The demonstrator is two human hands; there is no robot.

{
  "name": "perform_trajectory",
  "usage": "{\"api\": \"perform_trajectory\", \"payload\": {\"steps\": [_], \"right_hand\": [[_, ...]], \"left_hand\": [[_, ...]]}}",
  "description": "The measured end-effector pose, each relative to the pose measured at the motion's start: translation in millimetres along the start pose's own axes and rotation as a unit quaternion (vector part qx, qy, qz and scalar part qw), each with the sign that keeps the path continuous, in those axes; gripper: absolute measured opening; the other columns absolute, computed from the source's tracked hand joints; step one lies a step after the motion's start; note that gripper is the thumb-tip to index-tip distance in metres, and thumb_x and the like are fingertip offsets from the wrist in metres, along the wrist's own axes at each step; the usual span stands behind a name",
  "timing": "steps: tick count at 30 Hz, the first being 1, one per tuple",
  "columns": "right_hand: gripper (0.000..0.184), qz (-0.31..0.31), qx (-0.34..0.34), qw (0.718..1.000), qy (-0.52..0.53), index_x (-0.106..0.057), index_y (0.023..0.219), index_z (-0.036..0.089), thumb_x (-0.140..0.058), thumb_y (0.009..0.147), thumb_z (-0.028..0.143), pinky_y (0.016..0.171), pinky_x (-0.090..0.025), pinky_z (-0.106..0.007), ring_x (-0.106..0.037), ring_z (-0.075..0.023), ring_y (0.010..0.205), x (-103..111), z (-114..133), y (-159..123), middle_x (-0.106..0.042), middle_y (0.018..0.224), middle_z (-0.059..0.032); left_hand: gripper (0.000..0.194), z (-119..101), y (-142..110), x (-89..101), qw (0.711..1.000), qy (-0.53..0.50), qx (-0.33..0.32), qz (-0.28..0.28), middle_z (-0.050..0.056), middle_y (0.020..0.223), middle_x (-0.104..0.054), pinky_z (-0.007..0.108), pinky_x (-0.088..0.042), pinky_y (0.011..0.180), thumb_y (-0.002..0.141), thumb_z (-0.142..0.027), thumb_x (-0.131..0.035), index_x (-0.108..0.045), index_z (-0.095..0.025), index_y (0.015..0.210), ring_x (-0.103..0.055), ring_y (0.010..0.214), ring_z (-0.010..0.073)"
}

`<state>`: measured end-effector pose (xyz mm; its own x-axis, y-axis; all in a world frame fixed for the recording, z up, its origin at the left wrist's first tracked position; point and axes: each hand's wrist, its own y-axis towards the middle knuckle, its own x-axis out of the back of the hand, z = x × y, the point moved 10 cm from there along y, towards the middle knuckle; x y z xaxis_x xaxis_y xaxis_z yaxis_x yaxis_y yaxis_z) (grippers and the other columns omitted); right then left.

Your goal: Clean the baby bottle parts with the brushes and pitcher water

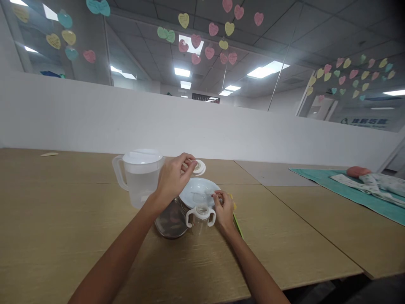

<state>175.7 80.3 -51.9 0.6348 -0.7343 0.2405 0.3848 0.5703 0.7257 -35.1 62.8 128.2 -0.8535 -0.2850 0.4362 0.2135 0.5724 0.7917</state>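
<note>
My left hand (174, 177) is raised over the wooden table (63, 219), fingers pinched on a small white round lid (199, 167). My right hand (223, 207) rests lower, fingers curled on a thin clear item I cannot make out, beside a clear baby bottle with two white handles (200, 217). Behind the bottle lies a white plate (199, 191). A clear plastic pitcher with a white lid (139, 177) stands just left of my left hand. A round metal dish (172, 221) sits under my left wrist.
A white partition wall (202, 122) runs behind the table. At the far right a teal mat (354, 190) holds patterned cloths and a pinkish object (357, 171). A green and yellow item (236, 221) peeks out beside my right hand. A small pale scrap (49, 154) lies far left.
</note>
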Motion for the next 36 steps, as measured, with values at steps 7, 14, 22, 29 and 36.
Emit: {"api": "perform_trajectory", "payload": {"steps": [7, 14, 22, 29, 36], "right_hand": [[0.026, 0.01, -0.009, 1.0, -0.025, -0.063, 0.085, 0.017, -0.049, 0.082, 0.038, 0.072, -0.039, -0.033, -0.055, -0.0215, 0.078, -2.0, 0.6, 2.4, -0.065, 0.082, -0.0077], [0.027, 0.081, 0.028, 0.991, -0.105, -0.066, 0.085, 0.019, -0.046, 0.084, 0.038, 0.082, -0.034, -0.038, -0.056, -0.0224, 0.086, -18.2, 3.2, 0.6, -0.067, 0.084, -0.0073], [0.028, 0.152, 0.057, 0.973, -0.164, -0.063, 0.086, 0.021, -0.039, 0.088, 0.033, 0.096, -0.018, -0.049, -0.055, -0.0231, 0.1, -28.0, 12.3, -3.6, -0.068, 0.091, -0.0062], [0.028, 0.15, 0.064, 0.971, -0.172, -0.064, 0.083, 0.02, -0.038, 0.089, 0.03, 0.098, -0.011, -0.053, -0.053, -0.0254, 0.108, -29.2, 12.8, -4.4, -0.068, 0.092, -0.0074], [0.028, 0.028, 0.085, 0.994, -0.063, -0.058, 0.098, 0.018, -0.043, 0.086, 0.039, 0.103, -0.012, -0.052, -0.059, -0.0206, 0.092, 3.3, 33.3, 2.8, -0.066, 0.097, -0.0059]], "left_hand": [[0.022, -1.0, -0.1, -1.8, 1.0, 0.009, -0.003, 0.006, 0.001, 0.077, -0.065, 0.02, -0.043, 0.054, 0.083, -0.037, -0.048, -0.06, -0.02, 0.09, -0.058, 0.062, 0.0114], [0.022, -0.5, 0.0, -4.3, 1.0, 0.01, -0.001, 0.018, 0.001, 0.078, -0.065, 0.021, -0.043, 0.055, 0.083, -0.037, -0.047, -0.06, -0.02, 0.09, -0.058, 0.063, 0.012], [0.022, -1.8, -0.1, -9.9, 0.999, 0.022, -0.012, 0.035, 0.001, 0.077, -0.065, 0.022, -0.043, 0.056, 0.084, -0.037, -0.046, -0.06, -0.02, 0.089, -0.059, 0.067, 0.0142], [0.024, 3.3, -1.6, -19.7, 0.996, 0.05, -0.005, 0.068, 0.001, 0.076, -0.066, 0.023, -0.042, 0.056, 0.084, -0.038, -0.045, -0.06, -0.021, 0.091, -0.059, 0.065, 0.0147], [0.023, -9.7, -10.2, -42.1, 0.986, 0.073, -0.054, 0.137, 0.002, 0.093, -0.065, 0.026, -0.043, 0.065, 0.088, -0.032, -0.039, -0.058, -0.02, 0.094, -0.06, 0.079, 0.0163]]}}
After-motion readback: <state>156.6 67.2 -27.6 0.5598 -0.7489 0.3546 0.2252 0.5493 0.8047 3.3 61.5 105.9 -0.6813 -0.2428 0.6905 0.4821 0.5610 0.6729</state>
